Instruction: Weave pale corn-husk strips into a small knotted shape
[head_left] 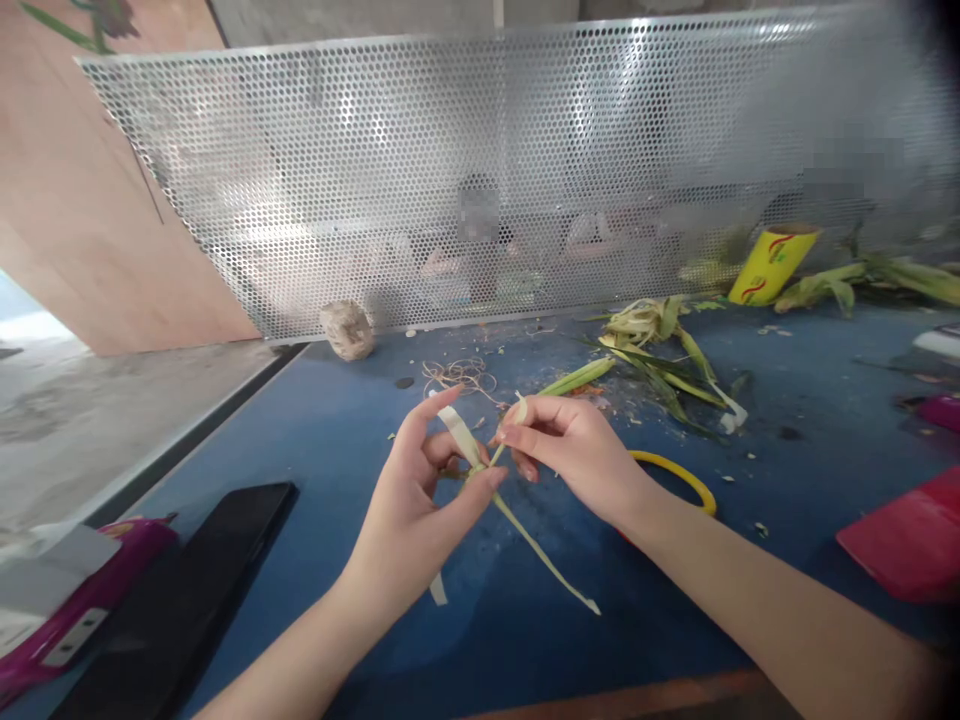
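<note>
Diffuse light is spread over the scene, and the floor is washed out near the left edge. Glare is thrown back by the perforated screen, whose right end is lost in haze. A soft shadow is cast across the blue table. Detail is softened on the pale strip. Edges are stretched, the right-hand corners darkened.

Glossy perforated metal screen, matt fibrous strip, smooth tabletop
</note>
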